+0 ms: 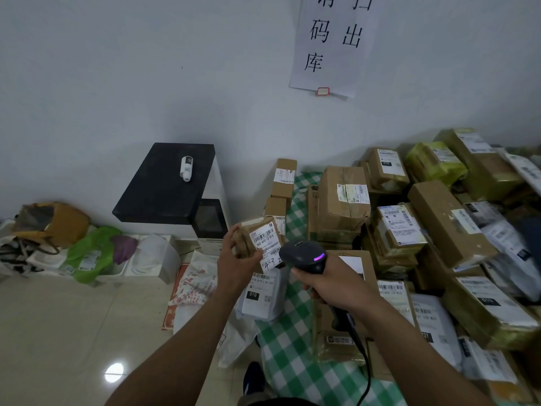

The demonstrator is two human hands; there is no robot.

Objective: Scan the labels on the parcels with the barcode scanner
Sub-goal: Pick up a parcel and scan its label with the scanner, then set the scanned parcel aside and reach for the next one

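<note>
Seen from the head, the left hand (234, 260) pinches a small brown parcel (248, 234) above the left edge of the green table (292, 361). The right hand (332, 285) grips the barcode scanner (304, 256) just beside its label (263, 236). Two barcodes sit there, so the wrong one might beep.

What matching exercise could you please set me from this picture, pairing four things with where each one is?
Things:
1. small brown parcel
2. barcode scanner
3. white bottle
4. paper notice

Places:
A. on the wall
B. held in the left hand
C. lying on the black machine top
D. gripped in the right hand

Pairs: 1-B, 2-D, 3-C, 4-A.
</note>
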